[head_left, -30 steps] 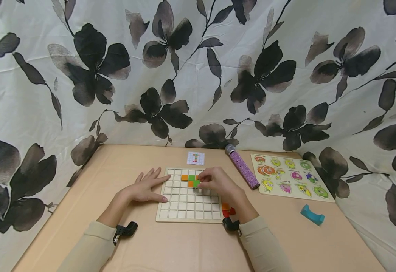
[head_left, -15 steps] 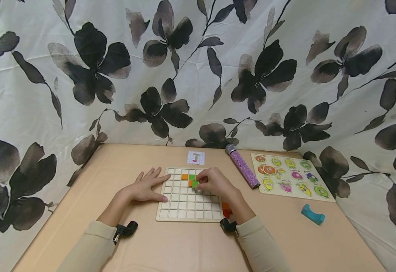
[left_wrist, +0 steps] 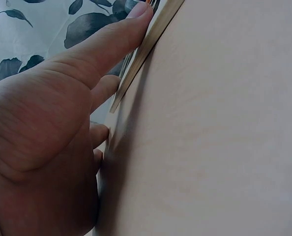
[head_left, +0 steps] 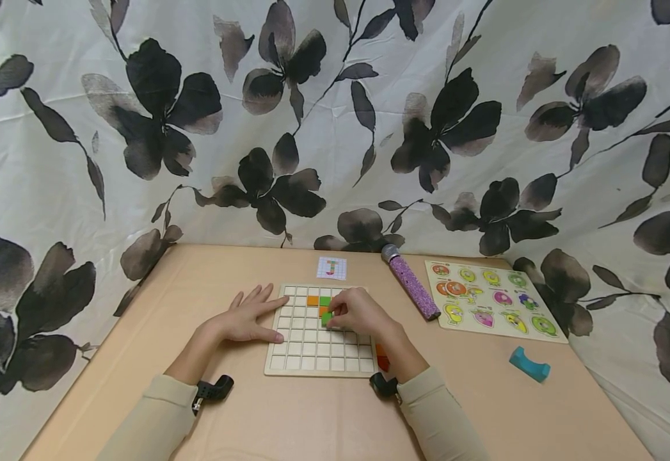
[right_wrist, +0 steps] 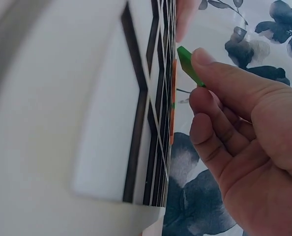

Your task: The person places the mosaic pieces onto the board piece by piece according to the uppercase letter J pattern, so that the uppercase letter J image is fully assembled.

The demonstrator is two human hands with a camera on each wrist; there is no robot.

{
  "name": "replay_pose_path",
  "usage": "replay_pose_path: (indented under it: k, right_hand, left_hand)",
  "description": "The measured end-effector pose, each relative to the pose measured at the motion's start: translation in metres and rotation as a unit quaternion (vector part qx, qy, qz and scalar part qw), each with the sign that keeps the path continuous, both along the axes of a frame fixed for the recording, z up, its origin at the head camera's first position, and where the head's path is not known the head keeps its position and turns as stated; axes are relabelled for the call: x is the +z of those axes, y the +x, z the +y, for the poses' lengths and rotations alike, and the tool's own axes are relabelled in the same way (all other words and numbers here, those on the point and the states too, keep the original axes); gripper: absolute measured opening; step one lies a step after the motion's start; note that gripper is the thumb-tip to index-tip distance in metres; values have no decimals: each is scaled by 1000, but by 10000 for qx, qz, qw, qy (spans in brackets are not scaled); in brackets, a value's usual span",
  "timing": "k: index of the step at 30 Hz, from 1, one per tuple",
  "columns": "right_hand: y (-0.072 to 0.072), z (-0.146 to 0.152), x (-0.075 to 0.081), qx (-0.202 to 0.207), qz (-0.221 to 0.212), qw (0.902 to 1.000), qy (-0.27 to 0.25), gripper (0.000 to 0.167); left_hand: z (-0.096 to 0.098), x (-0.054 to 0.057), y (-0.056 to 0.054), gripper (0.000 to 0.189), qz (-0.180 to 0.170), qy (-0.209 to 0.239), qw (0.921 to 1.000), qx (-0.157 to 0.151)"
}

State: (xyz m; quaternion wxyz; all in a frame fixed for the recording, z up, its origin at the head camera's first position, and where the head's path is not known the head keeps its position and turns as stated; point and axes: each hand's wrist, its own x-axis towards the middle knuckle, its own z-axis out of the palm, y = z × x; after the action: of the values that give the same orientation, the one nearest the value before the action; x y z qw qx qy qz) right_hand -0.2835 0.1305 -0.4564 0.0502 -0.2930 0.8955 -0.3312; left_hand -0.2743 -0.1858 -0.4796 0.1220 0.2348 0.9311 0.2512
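Observation:
My right hand pinches a small green square tile between thumb and fingers, close over the white grid board. In the right wrist view the tile is tilted and stands off the board's face. Orange tiles and a green tile lie in cells near the board's far edge. My left hand lies spread at the board's left side; its thumb and index finger rest on the rim, and the other fingers reach over the table. Part of the grid is hidden under my right hand.
Behind the board lies a small printed grid card. A purple glittery microphone and a fruit sticker board are at the right, with a teal curved block nearer. Orange and red pieces sit beside the board, partly behind my right wrist.
My right hand has shifted slightly left and nearer to me with the green tile, now just below the orange tile. The left hand has stayed in place.

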Motion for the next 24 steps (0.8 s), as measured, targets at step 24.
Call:
replay_pose_path:
  k: [24]
  right_hand:
    - [-1,-2,-7,106,-99,9998,158,19]
  left_hand:
    - [1,2,0,97,34,-3,10000,30]
